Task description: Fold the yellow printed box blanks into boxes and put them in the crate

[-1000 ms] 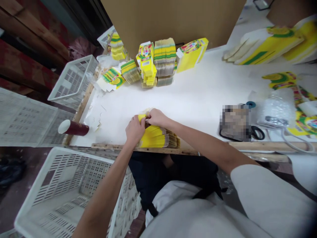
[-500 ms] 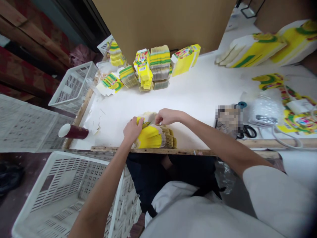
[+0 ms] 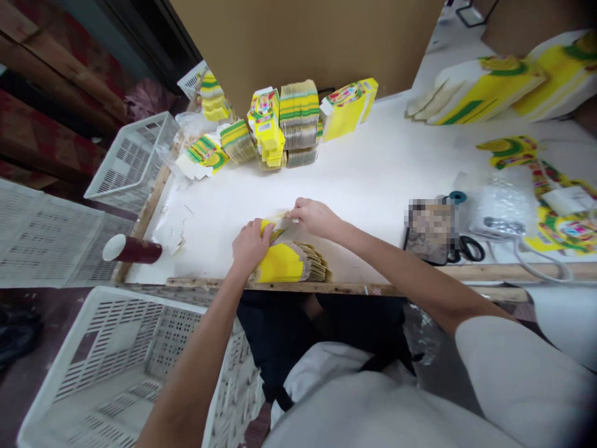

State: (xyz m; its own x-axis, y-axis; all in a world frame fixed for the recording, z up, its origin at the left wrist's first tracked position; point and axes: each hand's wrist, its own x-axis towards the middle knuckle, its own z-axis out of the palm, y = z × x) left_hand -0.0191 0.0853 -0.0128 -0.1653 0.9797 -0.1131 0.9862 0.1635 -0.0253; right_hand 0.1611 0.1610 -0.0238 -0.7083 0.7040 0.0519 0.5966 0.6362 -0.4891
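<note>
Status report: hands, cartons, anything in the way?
Left hand holding yellow cartons, fanned at table's near edge. Right hand beside them, grip unclear. Dark red cup at left, apparently out of the way.

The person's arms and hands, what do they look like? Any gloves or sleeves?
Both the left hand and the right hand are bare, with no gloves in sight. A plain, loose, pale grey short sleeve covers the top of the right arm. The left arm is bare as far as it shows.

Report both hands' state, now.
Left hand: closed on a flat yellow cardboard carton.
Right hand: closed in a pinch; what it holds cannot be told.
</note>
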